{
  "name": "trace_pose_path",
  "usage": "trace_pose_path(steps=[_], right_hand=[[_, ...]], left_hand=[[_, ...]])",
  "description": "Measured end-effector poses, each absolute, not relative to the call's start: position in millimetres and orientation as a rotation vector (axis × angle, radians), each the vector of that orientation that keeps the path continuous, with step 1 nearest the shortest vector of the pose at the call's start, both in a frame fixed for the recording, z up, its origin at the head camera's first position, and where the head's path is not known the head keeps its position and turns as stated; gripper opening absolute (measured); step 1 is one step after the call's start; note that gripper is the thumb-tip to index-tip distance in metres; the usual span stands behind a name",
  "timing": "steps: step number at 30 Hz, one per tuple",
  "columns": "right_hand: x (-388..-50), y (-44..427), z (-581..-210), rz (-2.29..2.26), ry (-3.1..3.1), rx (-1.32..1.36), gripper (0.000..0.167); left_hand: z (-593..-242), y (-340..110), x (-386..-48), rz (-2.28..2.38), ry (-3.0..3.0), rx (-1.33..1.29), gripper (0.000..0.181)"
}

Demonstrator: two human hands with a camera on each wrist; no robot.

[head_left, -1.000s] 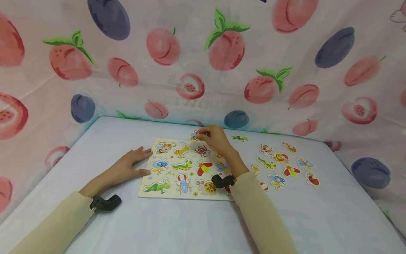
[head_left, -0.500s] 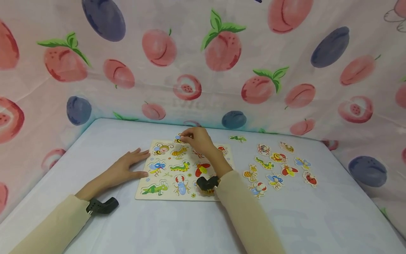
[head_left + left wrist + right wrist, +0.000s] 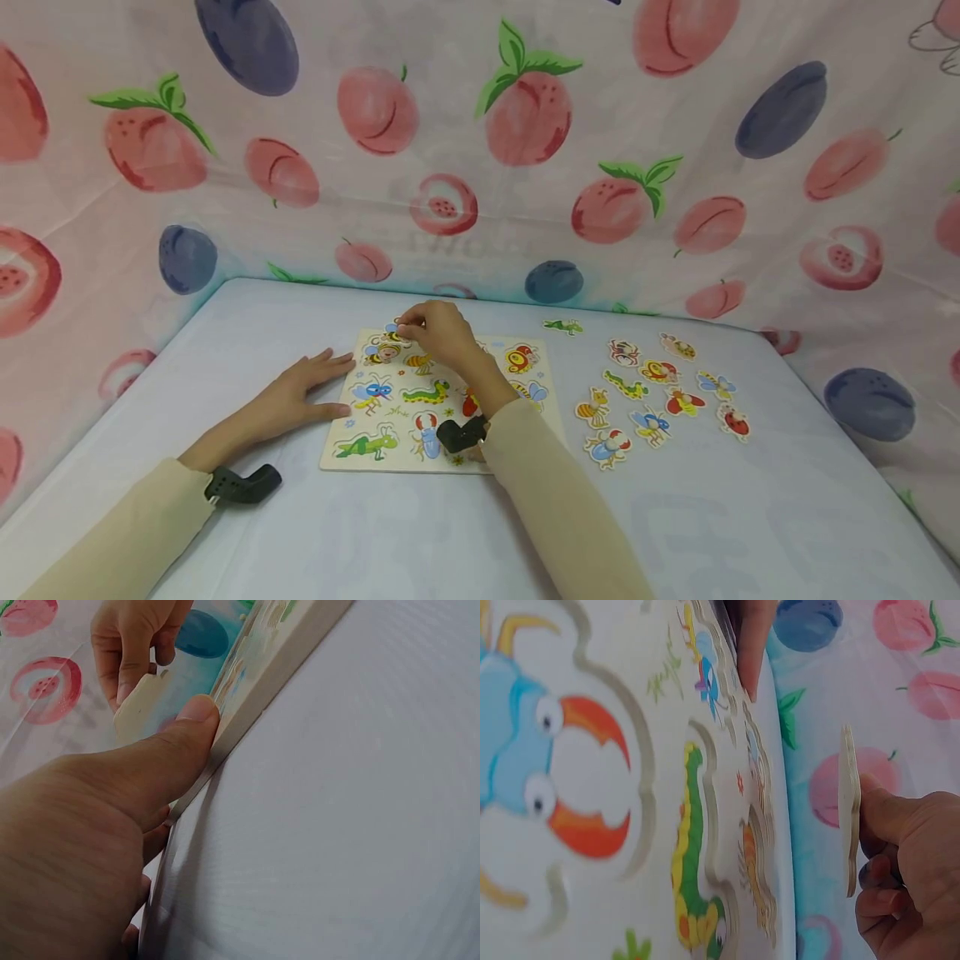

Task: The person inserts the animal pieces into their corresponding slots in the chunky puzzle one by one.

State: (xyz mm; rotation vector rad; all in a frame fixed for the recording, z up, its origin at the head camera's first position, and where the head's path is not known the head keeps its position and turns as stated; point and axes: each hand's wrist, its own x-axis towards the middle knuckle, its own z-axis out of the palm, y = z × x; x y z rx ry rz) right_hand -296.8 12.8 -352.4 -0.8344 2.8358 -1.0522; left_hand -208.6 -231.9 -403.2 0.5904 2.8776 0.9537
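My right hand (image 3: 442, 335) pinches a bee puzzle piece (image 3: 393, 331) above the top left of the wooden insect puzzle board (image 3: 352, 463). In the right wrist view the thin piece (image 3: 848, 814) is edge-on, held by thumb and fingers clear of the board. Just below it in the head view lies the board's printed bee recess (image 3: 382, 354). My left hand (image 3: 300, 394) rests at the board's left edge, fingers spread. Its thumb touches the side of the board (image 3: 255, 712) in the left wrist view. The right forearm hides part of the board.
Several loose insect pieces lie right of the board, among them a stag beetle (image 3: 607, 448), a caterpillar (image 3: 626, 385) and a ladybug (image 3: 732, 422). A grasshopper piece (image 3: 562, 327) lies farther back. A fruit-print curtain (image 3: 480, 208) stands behind the white table (image 3: 375, 542).
My right hand has carried the bee piece leftward along the board's back edge to its top left corner. The left hand has stayed at the left edge.
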Motion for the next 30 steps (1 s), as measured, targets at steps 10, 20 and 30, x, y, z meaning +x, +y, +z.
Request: trace_pose_path(steps=[10, 20, 30], right_hand=[[-295.9, -8.5, -355.5, -1.003, 2.84, -0.778, 0.021], [-294.6, -18.1, -361.8, -0.971, 2.799, -0.789, 0.022], [-297.8, -22.3, -374.3, -0.91, 2.822, -0.771, 0.021]], left_hand=[[-400.7, -233.5, -211.4, 0.988, 2.833, 0.687, 0.081], [-402.3, -238.4, -208.8, 0.698, 2.885, 0.781, 0.092], [-402.1, -239.3, -206.0, 0.716, 2.888, 0.764, 0.093]])
